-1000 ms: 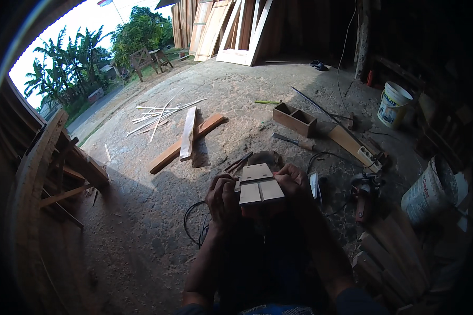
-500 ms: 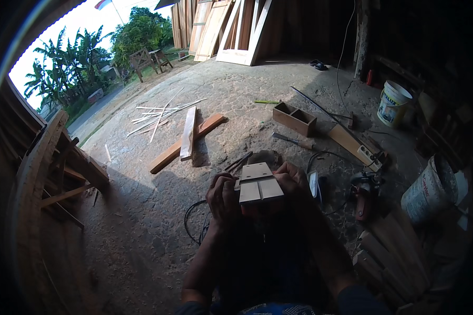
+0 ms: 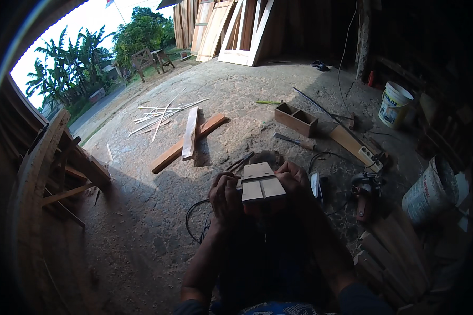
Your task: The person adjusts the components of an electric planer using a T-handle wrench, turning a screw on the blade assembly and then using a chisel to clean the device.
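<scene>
An upturned power tool (image 3: 263, 186), apparently an electric planer, sits low in the middle over my lap, with its pale, grooved sole plate upward and a red body below. My left hand (image 3: 223, 194) is closed on its left side, fingers curled. My right hand (image 3: 291, 184) is closed on its right side, thumb end toward the front. A dark cable (image 3: 189, 220) loops on the floor by my left hand. Just beyond lie dark slim tools (image 3: 240, 163), too dim to identify.
Wooden planks (image 3: 189, 134), thin strips (image 3: 157, 113), a divided wooden box (image 3: 294, 119) and a chisel (image 3: 291, 140) lie ahead. At right stand two buckets (image 3: 397, 105) (image 3: 428, 191), a red power tool (image 3: 362, 197) and offcuts (image 3: 389, 262); at left a wooden trestle (image 3: 47, 173); behind, leaning door frames (image 3: 236, 52).
The tool and both my hands have shifted very slightly right in the view, along with the background. My grip looks the same.
</scene>
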Available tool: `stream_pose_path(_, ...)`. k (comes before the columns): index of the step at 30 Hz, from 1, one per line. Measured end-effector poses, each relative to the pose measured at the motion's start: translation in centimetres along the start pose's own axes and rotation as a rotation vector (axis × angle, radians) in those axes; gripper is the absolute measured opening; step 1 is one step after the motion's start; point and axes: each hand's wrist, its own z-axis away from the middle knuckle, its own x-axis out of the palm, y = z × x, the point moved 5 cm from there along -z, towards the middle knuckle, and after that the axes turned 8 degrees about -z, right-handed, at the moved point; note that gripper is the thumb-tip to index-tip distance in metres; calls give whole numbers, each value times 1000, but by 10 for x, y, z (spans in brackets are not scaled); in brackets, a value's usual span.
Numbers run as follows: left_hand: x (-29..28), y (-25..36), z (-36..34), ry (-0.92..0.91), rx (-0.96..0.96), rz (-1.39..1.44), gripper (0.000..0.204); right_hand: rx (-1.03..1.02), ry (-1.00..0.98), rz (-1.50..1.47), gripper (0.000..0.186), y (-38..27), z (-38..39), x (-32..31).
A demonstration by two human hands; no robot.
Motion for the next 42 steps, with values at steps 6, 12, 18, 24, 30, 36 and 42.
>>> stream_pose_path(6, 1, 0, 0, -4, 52, -35, 13, -21, -1, 33, 9, -3, -1, 1)
stream_pose_path(12, 3, -6, 3, 8, 7, 12, 11, -29, -9, 20, 10, 4, -3, -3)
stream_pose_path(18, -1, 0, 1, 3, 1, -7, 13, -19, -2, -20, 11, 6, -1, -1)
stream_pose_path(24, 2, -5, 3, 25, 53, -27, 10, -40, -19, 16, 10, 3, -1, -1)
stream_pose_path(30, 2, -2, 5, 75, 206, -92, 6, -5, -1, 10, 11, 0, 0, 0)
stream_pose_path(36, 2, -2, 8, 78, 223, -103, 9, -43, -10, 41, 11, -2, 3, 0)
stream_pose_path(42, 2, -5, 8, 58, 124, -27, 10, -36, 3, 48, 11, -1, 3, 1)
